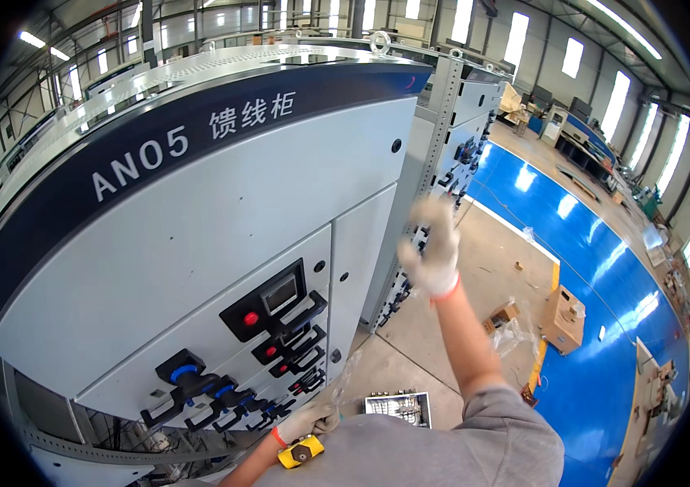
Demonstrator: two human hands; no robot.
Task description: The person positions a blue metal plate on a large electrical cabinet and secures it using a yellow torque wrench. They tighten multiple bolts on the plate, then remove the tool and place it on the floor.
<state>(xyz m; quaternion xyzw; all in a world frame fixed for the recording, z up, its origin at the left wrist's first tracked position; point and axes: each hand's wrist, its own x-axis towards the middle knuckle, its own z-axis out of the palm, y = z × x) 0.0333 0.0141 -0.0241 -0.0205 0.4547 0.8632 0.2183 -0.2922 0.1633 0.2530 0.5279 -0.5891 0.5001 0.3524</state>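
Observation:
A tall grey electrical cabinet point(223, 219) with a dark header strip fills the left and centre. My right hand point(434, 247), in a pale work glove with an orange cuff edge, is raised near the cabinet's right edge. Its thumb stands apart from the fingers, and it holds nothing I can see. Low by the front panel is my gloved left hand point(310, 421), its fingers curled; what they hold, if anything, is hidden. Beside the left wrist sits a yellow and black tool point(301, 451) resembling a tape measure. Black rotary handles point(191, 377) and red buttons point(251, 319) line the drawers.
Another cabinet point(462, 146) stands beyond the right edge. An open metal box with parts point(397, 407) rests on the floor below me. Further right are a cardboard box point(564, 319), clear plastic wrap point(515, 341) and a blue floor strip point(584, 390).

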